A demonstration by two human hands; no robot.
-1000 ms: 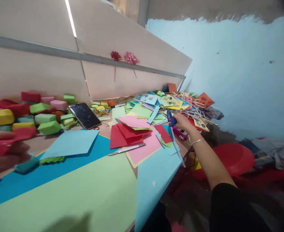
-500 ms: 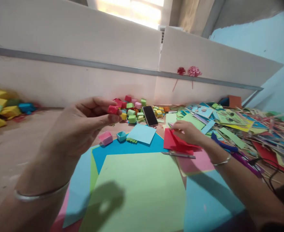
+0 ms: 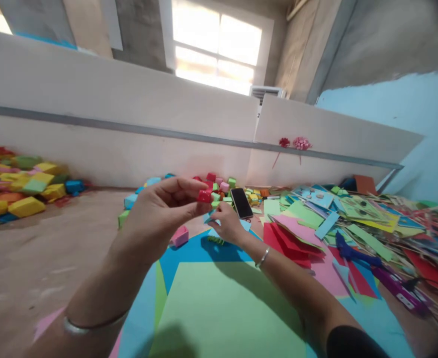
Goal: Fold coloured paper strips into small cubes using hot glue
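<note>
My left hand (image 3: 155,216) is raised, thumb and fingertips closed on a small red paper box (image 3: 204,196). Just right of it and a little lower is my right hand (image 3: 226,222), its fingers pinched on what looks like a small light-blue paper box (image 3: 206,218), mostly covered by the fingers. A pink paper box (image 3: 180,236) sits below the left hand. Under the right wrist lie a green fringed paper strip (image 3: 216,240) and a light-blue sheet (image 3: 246,224), on a darker blue sheet (image 3: 189,253).
A large light-green sheet (image 3: 229,303) lies in front. A phone (image 3: 241,203) rests behind the right hand, near colourful paper boxes. Folded red paper (image 3: 284,246), a purple glue gun (image 3: 397,288) and heaped paper scraps fill the right. More boxes (image 3: 28,206) are piled at left.
My right hand has left the red paper and moved left, beside my left hand, onto the light-blue box. The left hand still holds the red box. The view has tilted up.
</note>
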